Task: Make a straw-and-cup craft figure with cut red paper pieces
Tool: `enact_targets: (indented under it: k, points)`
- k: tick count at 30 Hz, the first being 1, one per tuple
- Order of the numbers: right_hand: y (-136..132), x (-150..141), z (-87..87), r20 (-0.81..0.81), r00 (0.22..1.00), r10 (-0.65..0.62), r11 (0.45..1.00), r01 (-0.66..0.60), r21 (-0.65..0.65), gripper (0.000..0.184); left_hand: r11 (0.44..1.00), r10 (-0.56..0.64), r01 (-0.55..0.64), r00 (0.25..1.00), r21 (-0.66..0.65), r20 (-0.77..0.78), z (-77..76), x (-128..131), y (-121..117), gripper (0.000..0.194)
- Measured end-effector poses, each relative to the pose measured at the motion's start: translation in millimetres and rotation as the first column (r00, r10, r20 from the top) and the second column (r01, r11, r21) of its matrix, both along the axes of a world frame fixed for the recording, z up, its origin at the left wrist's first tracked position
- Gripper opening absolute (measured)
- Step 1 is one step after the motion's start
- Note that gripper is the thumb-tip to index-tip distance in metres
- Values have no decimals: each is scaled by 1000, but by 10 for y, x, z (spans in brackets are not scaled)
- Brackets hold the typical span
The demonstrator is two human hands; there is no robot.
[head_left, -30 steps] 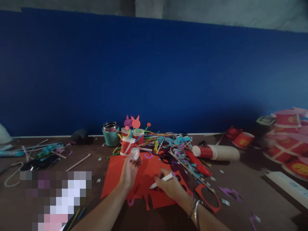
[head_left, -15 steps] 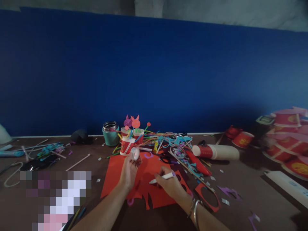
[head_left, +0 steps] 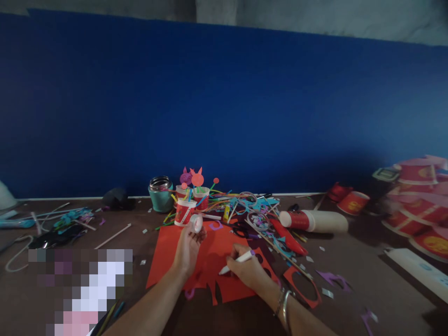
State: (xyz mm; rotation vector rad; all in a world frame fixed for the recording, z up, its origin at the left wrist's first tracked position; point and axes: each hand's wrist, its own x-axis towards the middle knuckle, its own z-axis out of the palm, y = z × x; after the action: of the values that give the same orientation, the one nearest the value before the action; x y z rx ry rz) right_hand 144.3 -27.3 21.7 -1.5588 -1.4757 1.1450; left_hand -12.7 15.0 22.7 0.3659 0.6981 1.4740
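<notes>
My left hand [head_left: 189,247] has its fingers closed round a small, round, whitish thing [head_left: 197,224] that looks like a cap or a tape roll, held above the paper. A white marker [head_left: 238,262] with a purple end is gripped in my right hand [head_left: 247,268]; its tip points down and left over the red paper [head_left: 168,252]. Whether the tip touches the paper, I cannot tell. That sheet lies flat, with cuts at its near edge and holes at its right. Just behind my left hand stands a red-and-white paper cup [head_left: 185,212] holding coloured sticks.
A teal jar [head_left: 161,196] stands at the back. Tangled straws and paper scraps [head_left: 259,205] lie behind the sheet, near a red-and-white paper-cup tube [head_left: 315,221]. Red paper cups [head_left: 413,205] are stacked at right. Black scissors [head_left: 241,229] lie at the sheet's far edge.
The marker in my right hand has shifted slightly down and right over the paper. My left hand is practically still.
</notes>
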Motion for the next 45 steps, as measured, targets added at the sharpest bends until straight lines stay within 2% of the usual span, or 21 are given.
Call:
enact_targets:
  k: [4, 9, 16, 22, 26, 37, 45]
  points:
    - [-19, -6, 14, -41, 999, 5, 1000, -7, -29, 16, 1000, -8, 8, 1000, 10, -5, -3, -2, 4, 21]
    - [-75, -39, 21, -157, 985, 69, 997, -62, 50, 19, 1000, 4, -4, 1000, -9, -4, 1, -3, 7, 18]
    - [-74, -76, -72, -86, 988, 126, 992, -124, 28, 17, 1000, 6, -6, 1000, -17, 1, 3, 0, 2, 22]
    - [-87, -79, -50, -32, 991, 133, 991, -132, 39, 19, 1000, 10, -11, 1000, -26, -14, 16, 1, -7, 21]
    - [-94, -89, -50, -55, 989, 140, 990, -140, 13, 17, 1000, 16, -16, 1000, -25, -6, 13, 2, -2, 19]
    - [-72, -91, -63, -28, 996, 87, 991, -84, 101, 19, 1000, 11, -11, 1000, -7, -7, 21, 5, -9, 18]
    - [-57, -77, -108, 5, 995, 100, 987, -100, 129, 18, 1000, 11, -11, 1000, -8, -4, 12, -2, -8, 19]
